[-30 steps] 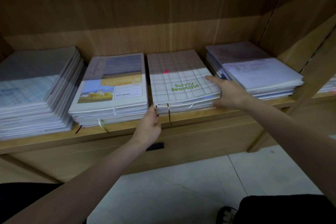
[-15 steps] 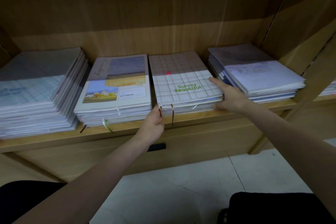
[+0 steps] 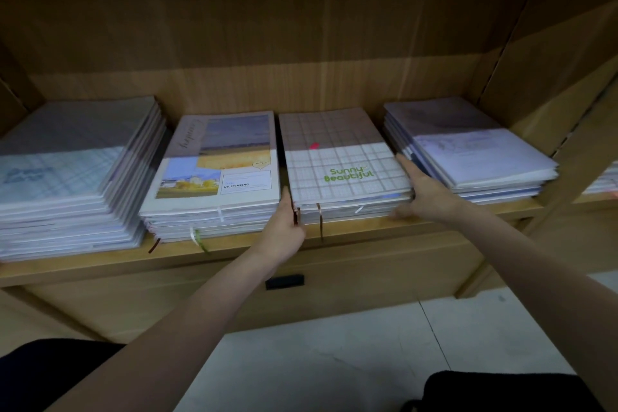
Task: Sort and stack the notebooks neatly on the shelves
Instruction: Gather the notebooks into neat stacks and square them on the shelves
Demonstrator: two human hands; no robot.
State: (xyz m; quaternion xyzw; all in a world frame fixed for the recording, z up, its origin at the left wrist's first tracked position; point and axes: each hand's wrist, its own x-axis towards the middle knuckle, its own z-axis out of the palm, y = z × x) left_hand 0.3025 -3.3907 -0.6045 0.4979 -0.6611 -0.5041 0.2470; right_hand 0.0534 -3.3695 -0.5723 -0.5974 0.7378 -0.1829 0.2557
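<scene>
Notebooks lie in four flat stacks along the wooden shelf (image 3: 234,252), and the checked "Sunny Beautiful" stack (image 3: 344,164), third from the left, sits between the two hands. The left hand (image 3: 284,227) presses flat against that stack's front left corner, fingers straight and together, slipped into the narrow gap beside the landscape-cover stack (image 3: 214,170). The right hand (image 3: 426,192) lies along the stack's right edge, fingers extended toward the back and the thumb low at the front corner, in the gap before the pale blue stack (image 3: 475,150). Neither hand curls around a notebook; both are flat against the sides. Brown ribbon markers (image 3: 320,221) hang from the front edge between the hands. A taller blue-checked stack (image 3: 67,174) stands at far left.
</scene>
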